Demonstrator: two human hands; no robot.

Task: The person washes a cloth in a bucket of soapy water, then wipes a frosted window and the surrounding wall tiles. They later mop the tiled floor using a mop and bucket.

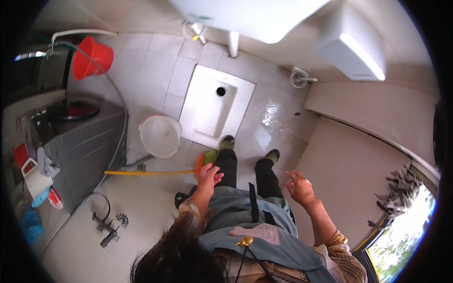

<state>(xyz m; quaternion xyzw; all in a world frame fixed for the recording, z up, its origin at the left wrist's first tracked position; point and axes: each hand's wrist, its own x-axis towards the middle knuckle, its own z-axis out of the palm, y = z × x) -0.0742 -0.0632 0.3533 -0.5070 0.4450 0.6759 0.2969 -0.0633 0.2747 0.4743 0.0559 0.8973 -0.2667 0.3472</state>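
Note:
My left hand (208,179) hovers above a broom with a yellow handle (151,173) and an orange and green head (206,159). Its fingers are loosely curled and apart, with nothing visible in them. On the other side of my body, my right hand (300,187) is held out in the air, fingers spread and nothing in them. I wear a blue-grey apron (222,207). Beyond my feet, a white squat toilet (188,113) is set into the tiled floor. A white bucket (161,137) stands to its left, near the broom.
A dark grey washing machine (92,153) stands left, with a grey hose (121,134) across it. A red bucket (93,58) is at the far left. The floor shines wet right of the toilet, near a toilet brush holder (298,78). A grey mop head (401,191) hangs by the window.

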